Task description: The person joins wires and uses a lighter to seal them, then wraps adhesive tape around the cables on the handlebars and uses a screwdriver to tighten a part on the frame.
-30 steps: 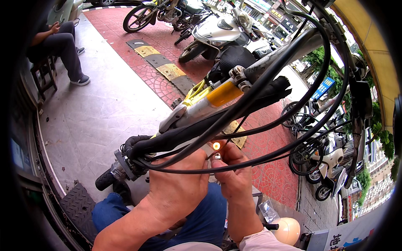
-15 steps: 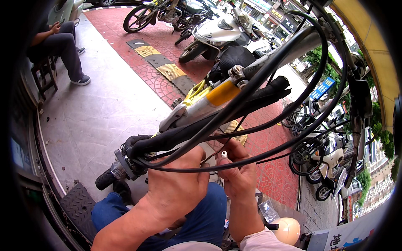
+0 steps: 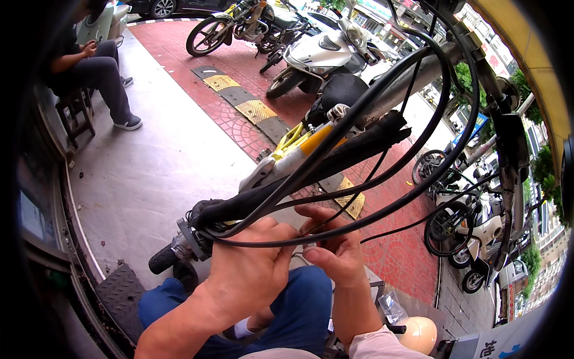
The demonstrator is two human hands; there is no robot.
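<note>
Fingers closed, my left hand (image 3: 254,257) sits below a black padded sleeve (image 3: 376,139), its back toward me and its fingertips mostly hidden. My right hand (image 3: 338,254) pinches a small silvery connector (image 3: 309,245) between thumb and fingers, right beside the left fingertips. What the left fingers grip cannot be made out. Thick black cables (image 3: 382,214) loop across in front of both hands. Behind the sleeve runs a grey tube (image 3: 412,82) with a yellow band, part of a bike frame. A black tyre (image 3: 162,258) shows left of my hands.
A person (image 3: 98,66) sits on a stool at the far left. A white scooter (image 3: 326,52) and a motorcycle (image 3: 254,30) stand beyond a yellow-black speed bump (image 3: 257,111). More bikes (image 3: 448,227) are parked at right. A peach-coloured helmet (image 3: 421,336) lies low beside my right forearm.
My hands have come closer together. The silvery connector, which stuck up above my right thumb, now lies lower between the fingertips. The whole view has shifted slightly.
</note>
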